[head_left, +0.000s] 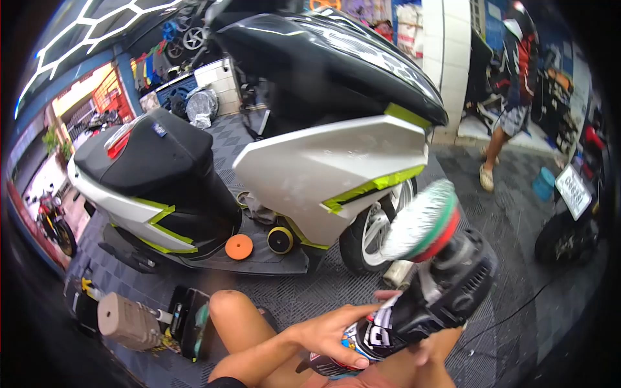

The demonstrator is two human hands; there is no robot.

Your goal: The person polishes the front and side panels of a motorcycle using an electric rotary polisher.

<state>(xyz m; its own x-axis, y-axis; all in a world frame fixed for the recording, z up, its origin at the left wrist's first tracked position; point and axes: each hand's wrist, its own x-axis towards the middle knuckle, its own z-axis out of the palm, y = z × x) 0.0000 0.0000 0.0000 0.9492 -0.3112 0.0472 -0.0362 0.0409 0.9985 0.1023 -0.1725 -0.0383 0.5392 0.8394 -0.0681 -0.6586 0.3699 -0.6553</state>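
Note:
An electric polisher (pixel 453 284) is tilted upward over my lap, its white fluffy pad (pixel 420 220) with a green and red edge facing up and left. My left hand (pixel 330 333) wraps round the polisher's black body, over a stickered part, with the thumb on the near side. Below the polisher, my right hand (pixel 422 354) is close against its underside; its fingers are blurred and partly hidden. Beyond the pad stands a scooter (pixel 336 155) with a silver side panel edged in yellow-green masking tape (pixel 375 187).
An orange foam pad (pixel 239 246) and a black-and-yellow pad (pixel 280 240) lie on the scooter's footboard. To the left are a beige container (pixel 129 320) and a black case (pixel 187 317). A person (pixel 514 77) stands at the back right near a blue container (pixel 545 183). A cable (pixel 517 307) crosses the floor.

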